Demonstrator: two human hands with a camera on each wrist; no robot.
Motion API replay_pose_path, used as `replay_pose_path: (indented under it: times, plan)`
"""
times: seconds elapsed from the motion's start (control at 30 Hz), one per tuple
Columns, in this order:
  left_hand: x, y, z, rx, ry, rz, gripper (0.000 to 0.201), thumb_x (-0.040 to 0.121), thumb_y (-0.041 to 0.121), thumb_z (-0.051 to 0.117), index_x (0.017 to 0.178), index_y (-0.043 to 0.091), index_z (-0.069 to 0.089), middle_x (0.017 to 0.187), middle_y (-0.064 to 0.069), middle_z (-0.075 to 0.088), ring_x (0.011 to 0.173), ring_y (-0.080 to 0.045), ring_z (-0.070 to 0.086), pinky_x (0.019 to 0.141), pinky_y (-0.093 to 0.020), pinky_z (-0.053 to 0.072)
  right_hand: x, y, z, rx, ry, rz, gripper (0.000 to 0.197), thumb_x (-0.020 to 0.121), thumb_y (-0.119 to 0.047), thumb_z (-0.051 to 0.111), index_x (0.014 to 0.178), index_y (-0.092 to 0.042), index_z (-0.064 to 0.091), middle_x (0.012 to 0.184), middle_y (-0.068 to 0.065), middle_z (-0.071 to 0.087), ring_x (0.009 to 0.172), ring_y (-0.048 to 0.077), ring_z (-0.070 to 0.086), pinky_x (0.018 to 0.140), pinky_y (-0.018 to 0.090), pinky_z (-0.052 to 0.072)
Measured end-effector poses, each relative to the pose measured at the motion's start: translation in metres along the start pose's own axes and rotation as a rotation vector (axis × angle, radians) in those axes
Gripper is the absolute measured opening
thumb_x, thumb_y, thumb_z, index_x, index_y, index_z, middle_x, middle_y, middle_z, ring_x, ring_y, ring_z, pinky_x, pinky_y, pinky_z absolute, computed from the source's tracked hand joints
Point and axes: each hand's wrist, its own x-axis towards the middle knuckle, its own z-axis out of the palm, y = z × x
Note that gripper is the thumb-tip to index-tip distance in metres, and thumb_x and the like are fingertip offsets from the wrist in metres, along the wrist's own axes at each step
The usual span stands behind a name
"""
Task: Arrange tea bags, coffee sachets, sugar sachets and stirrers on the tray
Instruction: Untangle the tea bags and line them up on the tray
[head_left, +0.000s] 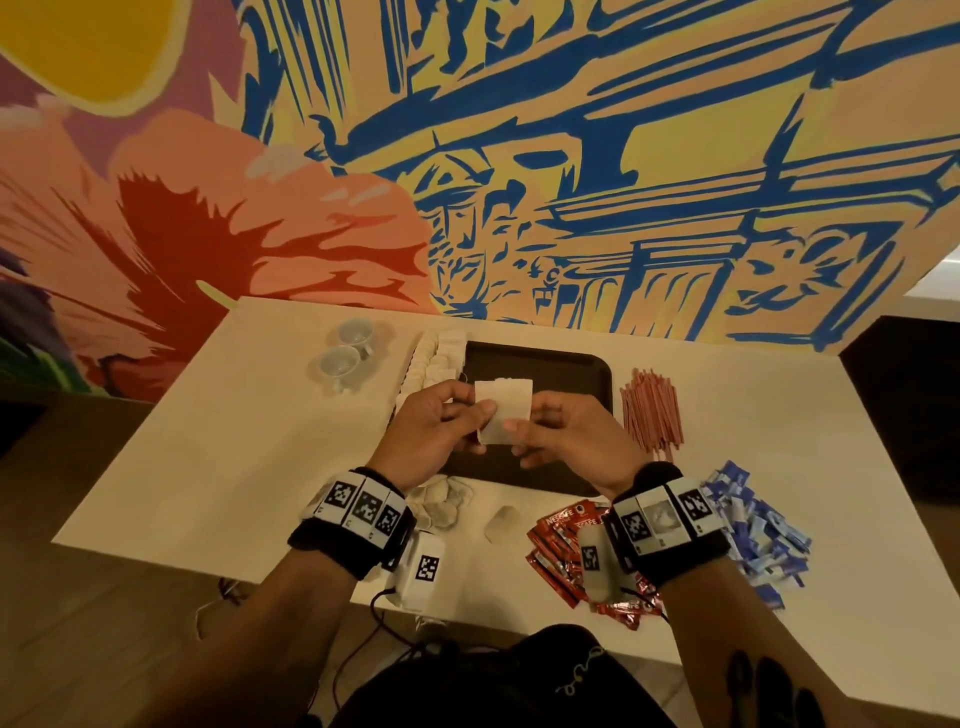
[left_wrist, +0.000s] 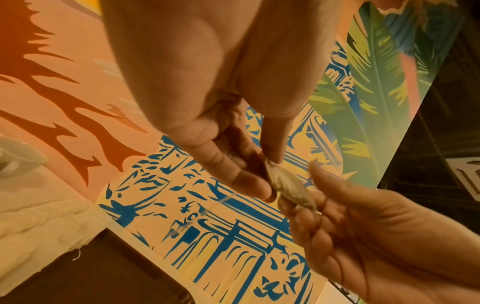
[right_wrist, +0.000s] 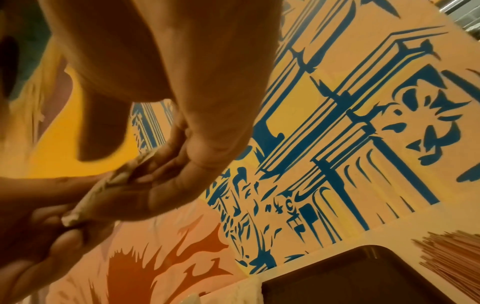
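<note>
Nearest the head camera, the two banded wrists are seen, and beyond them a single tea bag (head_left: 505, 410) is held up between both hands above the near part of the dark tray (head_left: 540, 364), clear of its surface. It is pinched at its left edge by the left hand (head_left: 431, 431) and at its right edge by the right hand (head_left: 566, 434), thumbs laid on the near face. A row of tea bags (head_left: 434, 364) is laid along the tray's left edge, loose tea bags (head_left: 441, 501) lie at its near left corner, and the coffee sachets (head_left: 563, 545), sugar sachets (head_left: 753, 525) and stirrers (head_left: 652, 410) are left on the table off the tray; two cups (head_left: 348, 348) stand to the far left. From the left wrist view, the tea bag (left_wrist: 288, 187) is shown edge-on, thin and slightly bulged, nipped narrowly between thumb and fingertips (left_wrist: 249, 183), with the other hand (left_wrist: 376, 236) meeting it from the far side. From the right wrist view, the same edge-on bag (right_wrist: 114, 185) is clamped between closed-down fingers (right_wrist: 176, 185). The bag is judged very light, limp and easily torn, so it is best taken by its sealed margins with a soft pinch rather than squeezed across the filled middle; a trailing thread can be made out faintly and may snag.
</note>
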Motion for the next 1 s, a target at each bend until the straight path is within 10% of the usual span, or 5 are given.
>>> replay_pose_path:
  times: [0.7, 1.0]
  plan:
    - [0.056, -0.015, -0.096, 0.262, -0.158, -0.077, 0.016, 0.089, 0.008, 0.075, 0.105, 0.006, 0.074, 0.092, -0.012, 0.075, 0.08, -0.017, 0.07, 0.068, -0.026, 0.057, 0.084, 0.024, 0.044, -0.235, -0.009, 0.066, 0.017, 0.09, -0.019, 0.076, 0.107, -0.013, 0.075, 0.093, -0.001, 0.076, 0.073, 0.007, 0.066, 0.065, 0.02, 0.053]
    - [0.137, -0.072, -0.157, 0.679, -0.129, -0.154, 0.01, 0.089, 0.027, 0.075, 0.087, 0.024, 0.066, 0.079, 0.004, 0.069, 0.074, -0.019, 0.064, 0.068, -0.035, 0.05, 0.125, 0.093, 0.05, -0.71, 0.033, 0.442, 0.021, 0.096, -0.031, 0.069, 0.116, -0.029, 0.064, 0.114, -0.008, 0.064, 0.107, 0.013, 0.061, 0.096, 0.033, 0.052]
